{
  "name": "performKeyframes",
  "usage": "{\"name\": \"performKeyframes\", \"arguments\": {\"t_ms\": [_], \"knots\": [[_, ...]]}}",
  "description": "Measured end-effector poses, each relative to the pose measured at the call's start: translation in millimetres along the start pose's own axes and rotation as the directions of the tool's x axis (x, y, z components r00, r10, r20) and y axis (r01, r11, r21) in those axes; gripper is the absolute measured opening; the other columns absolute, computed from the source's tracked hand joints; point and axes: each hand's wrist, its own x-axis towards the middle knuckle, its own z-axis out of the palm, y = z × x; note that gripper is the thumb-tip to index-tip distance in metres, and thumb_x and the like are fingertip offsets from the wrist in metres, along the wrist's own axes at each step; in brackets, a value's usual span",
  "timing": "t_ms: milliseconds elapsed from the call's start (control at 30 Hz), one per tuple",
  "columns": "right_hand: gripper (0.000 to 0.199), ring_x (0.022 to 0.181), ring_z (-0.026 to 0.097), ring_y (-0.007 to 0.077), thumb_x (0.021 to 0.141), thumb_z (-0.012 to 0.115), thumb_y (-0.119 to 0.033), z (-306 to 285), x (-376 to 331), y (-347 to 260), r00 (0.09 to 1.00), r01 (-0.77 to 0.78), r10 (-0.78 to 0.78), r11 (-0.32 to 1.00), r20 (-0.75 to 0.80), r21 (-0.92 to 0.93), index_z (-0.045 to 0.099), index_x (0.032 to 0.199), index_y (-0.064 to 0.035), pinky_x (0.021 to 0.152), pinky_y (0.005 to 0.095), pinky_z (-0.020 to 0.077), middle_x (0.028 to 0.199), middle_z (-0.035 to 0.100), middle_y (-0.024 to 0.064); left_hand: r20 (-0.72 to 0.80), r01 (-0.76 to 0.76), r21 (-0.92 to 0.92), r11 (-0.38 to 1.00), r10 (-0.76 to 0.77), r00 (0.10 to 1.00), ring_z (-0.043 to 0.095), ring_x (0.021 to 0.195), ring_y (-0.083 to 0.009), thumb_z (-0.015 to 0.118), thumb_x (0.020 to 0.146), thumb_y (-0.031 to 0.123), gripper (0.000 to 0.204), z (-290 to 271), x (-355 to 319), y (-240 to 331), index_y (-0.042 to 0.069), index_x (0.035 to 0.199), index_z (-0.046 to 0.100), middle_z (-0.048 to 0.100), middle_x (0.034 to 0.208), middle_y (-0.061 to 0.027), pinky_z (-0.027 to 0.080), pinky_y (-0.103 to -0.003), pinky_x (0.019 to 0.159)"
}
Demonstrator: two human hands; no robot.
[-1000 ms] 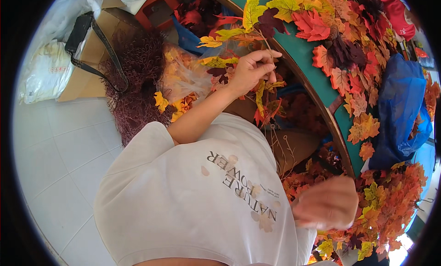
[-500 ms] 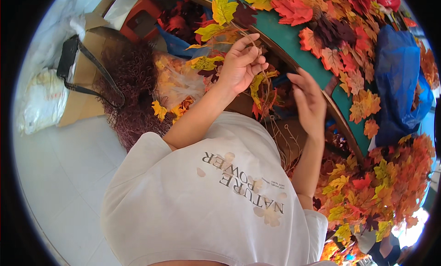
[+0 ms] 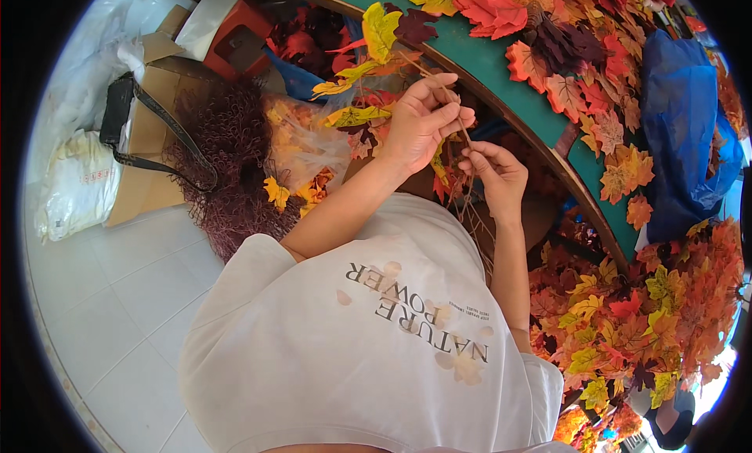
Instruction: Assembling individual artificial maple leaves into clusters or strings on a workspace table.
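Yellow leaf [image 3: 380, 32] up-left of left hand [image 3: 421, 130], whose fingers pinch the brown stem [image 3: 465, 132] — long axis slanting down-right to right hand [image 3: 502, 177], nearer its lower stretch, fingers narrow on it — green worktop [image 3: 613, 206] right of both.

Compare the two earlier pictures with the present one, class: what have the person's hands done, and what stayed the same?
The right hand has moved up and leftward from low beside the shirt, and its fingertips now pinch the brown stem just below the left hand. The left hand keeps its hold. The leaves stay on the green table.
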Motion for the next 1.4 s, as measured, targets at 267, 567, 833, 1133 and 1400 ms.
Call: {"name": "performKeyframes", "arguments": {"t_ms": [267, 567, 833, 1133, 1400], "knots": [[0.012, 0.084, 0.063, 0.0125, 0.086, 0.060, 0.000, -6.0, -0.6, -13.0, 0.989, 0.148, -0.151, 0.961, 0.005, -0.235, 0.066, 0.096, 0.0038, 0.069, 0.0227, 0.0512, 0.095, 0.067, 0.0083, -0.012, 0.082, -0.055, 0.995, -0.083, 0.997, 0.064, 0.080, -0.0156, 0.055, 0.091, 0.006, 0.018, 0.8, -5.8, -11.7, 0.008, 0.109, 0.055, 0.059, 0.088, -0.0041, 0.056, -0.031, 0.075], [0.018, 0.085, 0.061, 0.0114, 0.087, 0.056, -0.003, -91.1, 69.0, -119.9, 0.774, 0.224, -0.588, 0.603, -0.237, -0.766, 0.065, 0.103, 0.0009, 0.074, 0.0235, 0.0478, 0.097, 0.067, 0.0071, 0.053, 0.051, -0.013, 0.999, -0.051, 0.997, 0.053, 0.060, -0.0114, 0.053, 0.092, 0.007, 0.021, 7.4, -4.5, -6.2, 0.008, 0.113, 0.051, 0.059, 0.084, -0.0056, 0.047, -0.025, 0.054], [0.019, 0.087, 0.065, 0.0186, 0.088, 0.054, -0.005, -169.4, 42.3, -125.4, 0.526, -0.014, -0.730, 0.506, -0.437, -0.863, 0.065, 0.103, -0.0026, 0.072, 0.0294, 0.0497, 0.095, 0.068, 0.0101, 0.149, 0.104, -0.006, 0.995, -0.102, 0.983, 0.050, 0.057, -0.0103, 0.053, 0.092, 0.005, 0.023, 3.2, -1.9, 2.1, 0.009, 0.115, 0.050, 0.058, 0.083, -0.0050, 0.041, -0.023, 0.050], [0.024, 0.092, 0.062, 0.0277, 0.082, 0.061, -0.009, -201.4, 19.0, -127.1, 0.744, -0.131, -0.609, 0.271, -0.275, -0.954, 0.064, 0.106, -0.0061, 0.083, 0.0365, 0.0479, 0.096, 0.066, 0.0117, 0.136, 0.145, 0.009, 0.989, -0.145, 0.980, 0.050, 0.057, -0.0108, 0.052, 0.092, 0.005, 0.021, 4.4, -2.6, -0.8, 0.008, 0.112, 0.049, 0.057, 0.083, -0.0050, 0.041, -0.023, 0.051], [0.037, 0.101, 0.056, 0.0302, 0.076, 0.068, -0.017, -191.5, 29.7, -108.4, 0.800, -0.057, -0.597, 0.035, -0.066, -0.998, 0.061, 0.112, -0.0104, 0.085, 0.0385, 0.0463, 0.109, 0.060, 0.0083, 0.128, 0.138, 0.029, 0.990, -0.141, 0.982, 0.051, 0.059, -0.0109, 0.052, 0.092, 0.006, 0.019, 8.9, -3.1, 2.8, 0.008, 0.112, 0.049, 0.057, 0.083, -0.0049, 0.043, -0.024, 0.052]]}}
